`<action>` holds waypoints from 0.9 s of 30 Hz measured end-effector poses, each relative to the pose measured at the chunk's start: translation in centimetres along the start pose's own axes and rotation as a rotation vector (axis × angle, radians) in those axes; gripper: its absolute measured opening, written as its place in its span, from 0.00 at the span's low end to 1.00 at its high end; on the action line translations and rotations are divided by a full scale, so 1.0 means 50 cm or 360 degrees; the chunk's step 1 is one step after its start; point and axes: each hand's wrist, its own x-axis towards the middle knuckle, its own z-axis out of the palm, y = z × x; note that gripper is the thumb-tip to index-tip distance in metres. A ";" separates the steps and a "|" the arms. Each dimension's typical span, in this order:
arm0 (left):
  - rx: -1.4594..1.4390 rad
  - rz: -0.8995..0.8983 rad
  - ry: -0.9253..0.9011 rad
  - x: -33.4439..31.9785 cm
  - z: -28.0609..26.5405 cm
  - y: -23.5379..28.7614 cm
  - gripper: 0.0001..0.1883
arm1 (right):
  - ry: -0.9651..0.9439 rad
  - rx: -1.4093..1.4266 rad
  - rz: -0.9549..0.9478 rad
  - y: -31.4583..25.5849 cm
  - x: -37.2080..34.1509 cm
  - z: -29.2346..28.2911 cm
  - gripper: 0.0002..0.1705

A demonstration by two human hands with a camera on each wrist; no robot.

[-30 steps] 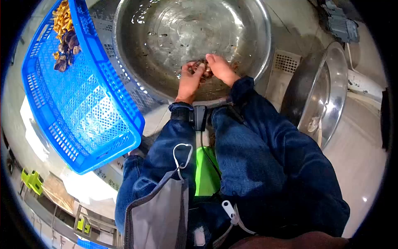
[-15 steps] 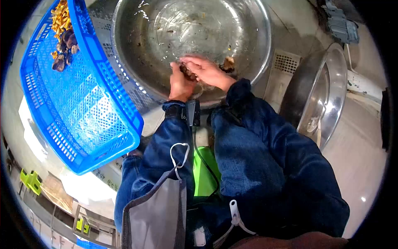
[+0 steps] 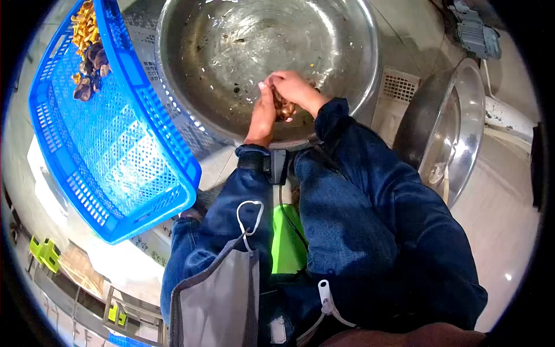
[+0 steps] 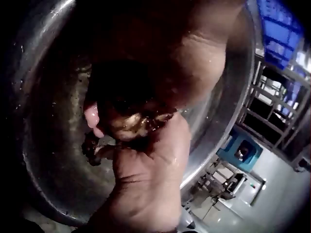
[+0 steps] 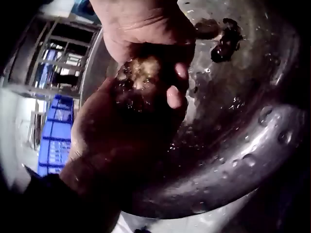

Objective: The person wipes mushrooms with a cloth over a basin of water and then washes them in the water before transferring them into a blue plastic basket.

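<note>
Wet brown mushrooms (image 3: 283, 108) lie between my two hands, low over the near side of a wide metal basin (image 3: 373, 58) of water. My left hand (image 3: 263, 119) cups them from the left, thumb up along their side. From the right my right hand (image 3: 296, 92) curls over the top, its fingers partly hidden. In the left wrist view the clump (image 4: 133, 126) shows pale and dark glossy parts. The right wrist view has both palms around the clump (image 5: 141, 75), with a loose dark mushroom (image 5: 227, 41) in the water beyond.
A blue perforated basket (image 3: 133, 156) stands left of the basin, with yellow mushrooms (image 3: 85, 26) and dark brown mushrooms (image 3: 91, 66) at its far end. At the right, a second metal basin (image 3: 471, 115) leans tilted. A white floor grate (image 3: 399, 87) lies between the basins.
Half a second ago the hands were pressed together farther left, with a mushroom piece in the water beside the right hand. Now they have shifted slightly right, and more of the clump shows.
</note>
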 end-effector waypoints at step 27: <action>0.0251 0.0582 0.0161 -0.013 0.003 -0.001 0.19 | 0.0495 -0.0012 -0.0147 0.089 0.028 -0.021 0.21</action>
